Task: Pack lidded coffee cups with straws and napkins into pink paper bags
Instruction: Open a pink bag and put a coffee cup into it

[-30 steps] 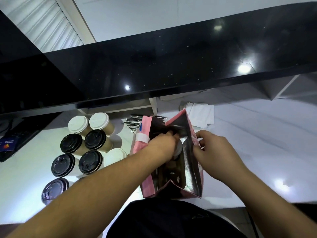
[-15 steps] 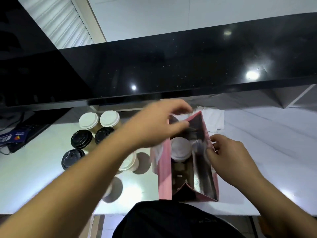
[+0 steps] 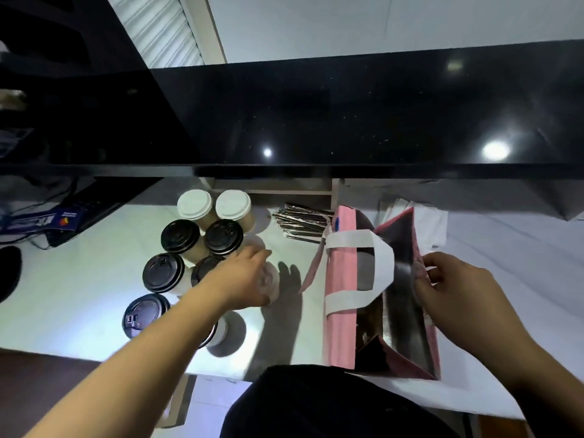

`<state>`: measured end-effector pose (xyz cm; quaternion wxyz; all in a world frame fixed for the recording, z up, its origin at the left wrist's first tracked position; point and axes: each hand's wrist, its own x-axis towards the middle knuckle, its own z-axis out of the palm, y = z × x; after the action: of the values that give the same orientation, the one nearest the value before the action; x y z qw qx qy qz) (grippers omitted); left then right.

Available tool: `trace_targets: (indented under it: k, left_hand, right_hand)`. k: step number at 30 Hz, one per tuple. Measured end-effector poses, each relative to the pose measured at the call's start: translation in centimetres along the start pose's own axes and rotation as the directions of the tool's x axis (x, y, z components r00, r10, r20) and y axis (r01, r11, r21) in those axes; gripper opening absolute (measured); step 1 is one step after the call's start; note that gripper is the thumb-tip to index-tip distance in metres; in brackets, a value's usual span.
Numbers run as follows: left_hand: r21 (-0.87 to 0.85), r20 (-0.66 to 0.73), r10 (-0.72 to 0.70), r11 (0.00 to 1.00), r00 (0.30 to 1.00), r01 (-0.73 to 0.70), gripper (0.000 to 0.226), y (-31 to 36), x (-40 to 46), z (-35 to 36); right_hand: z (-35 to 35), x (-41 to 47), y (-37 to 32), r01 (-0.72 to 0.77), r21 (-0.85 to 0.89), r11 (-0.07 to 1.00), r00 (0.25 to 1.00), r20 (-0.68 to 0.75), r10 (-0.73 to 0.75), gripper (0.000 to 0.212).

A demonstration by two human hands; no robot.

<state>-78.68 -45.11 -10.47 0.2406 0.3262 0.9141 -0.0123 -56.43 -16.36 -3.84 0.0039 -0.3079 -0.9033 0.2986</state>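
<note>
The left hand (image 3: 243, 281) reaches palm-down over the cups (image 3: 202, 245) on the desk (image 3: 79, 295), its fingers curled around a blurred pale cup (image 3: 268, 279); whether they grip it I cannot tell. Right of it the bag (image 3: 341, 311) stands open. The right hand (image 3: 458, 298) pinches the bag's right rim, arm bent inward.
</note>
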Motion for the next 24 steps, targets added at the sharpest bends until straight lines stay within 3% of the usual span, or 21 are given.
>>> trace_targets:
  k: [4, 9, 13, 16, 18, 20, 24]
  left_hand:
    - [0.033, 0.036, 0.022, 0.999, 0.999, -0.023, 0.099, -0.3, 0.7, 1.4]
    - [-0.011, -0.027, 0.043, 0.999, 0.999, -0.043, 0.093, 0.1, -0.1, -1.7]
    - [-0.074, -0.318, 0.043, 0.995, 0.947, -0.07, 0.096, 1.9, -2.2, -8.9]
    - [-0.135, -0.587, 0.079, 0.972, 0.806, -0.194, 0.094, 4.9, -4.7, -13.5]
    - [-0.156, -0.673, 0.115, 0.943, 0.731, -0.292, 0.095, 7.6, -6.1, -15.5]
    - [-0.177, -0.665, 0.168, 0.911, 0.728, -0.372, 0.096, 10.5, -6.8, -16.5]
    - [-0.184, -0.523, 0.294, 0.878, 0.8, -0.442, 0.097, 14.7, -6.0, -15.7]
  right_hand:
    - [0.1, 0.2, -0.2, -0.005, 0.0, 1.0, 1.0, -0.011, 0.005, 0.024]
    - [0.3, 0.2, -0.4, -0.002, 0.004, 1.0, 1.0, -0.017, 0.002, 0.019]
    - [0.3, 0.2, -0.4, -0.005, 0.001, 1.0, 1.0, -0.023, 0.005, 0.018]
    - [0.4, 0.2, -0.5, -0.012, 0.004, 1.0, 1.0, -0.027, 0.012, 0.019]
    - [0.4, 0.1, -0.6, -0.009, 0.013, 1.0, 1.0, -0.03, 0.009, 0.019]
    - [0.3, 0.1, -0.7, 0.0, 0.039, 0.999, 1.0, -0.028, 0.001, 0.018]
    - [0.0, 0.0, -0.7, 0.025, 0.068, 0.997, 1.0, -0.021, -0.023, 0.014]
